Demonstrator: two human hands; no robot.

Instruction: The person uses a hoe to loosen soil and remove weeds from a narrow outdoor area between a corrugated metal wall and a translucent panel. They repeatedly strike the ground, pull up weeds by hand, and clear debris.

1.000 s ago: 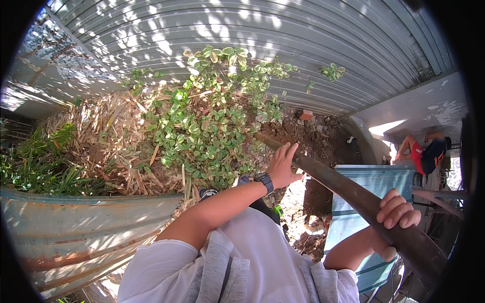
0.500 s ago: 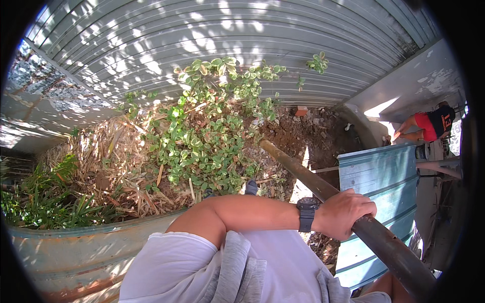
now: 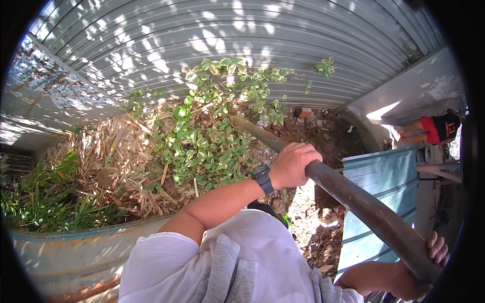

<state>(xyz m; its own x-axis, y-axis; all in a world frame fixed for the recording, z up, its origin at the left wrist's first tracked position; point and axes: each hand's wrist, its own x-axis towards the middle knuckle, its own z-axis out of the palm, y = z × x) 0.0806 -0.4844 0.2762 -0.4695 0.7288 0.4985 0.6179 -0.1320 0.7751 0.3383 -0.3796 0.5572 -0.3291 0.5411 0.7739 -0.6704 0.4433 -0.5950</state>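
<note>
A long, thick brown pole (image 3: 361,206) slants across from the lower right toward the leafy plants (image 3: 212,136). Its far tip meets the edge of the foliage; whether it touches soil there I cannot tell. My left hand (image 3: 295,164), with a dark watch on the wrist, is wrapped over the pole near its middle. Toward the lower right, my right hand (image 3: 424,265) grips the near part, fingers curled over the top. Broken brown soil (image 3: 323,134) lies beside the pole's far half.
Corrugated metal fencing (image 3: 262,30) rises behind the plants. Blue-green sheet metal (image 3: 379,187) stands at the right, close under the pole. Another rusty sheet (image 3: 76,262) borders the lower left. A reddish brick (image 3: 305,112) lies by the fence. A person (image 3: 434,129) in red shorts is at far right.
The pole has shifted left, its tip now at the foliage. My left hand has moved left and up with it. My right hand has come into view on the near part.
</note>
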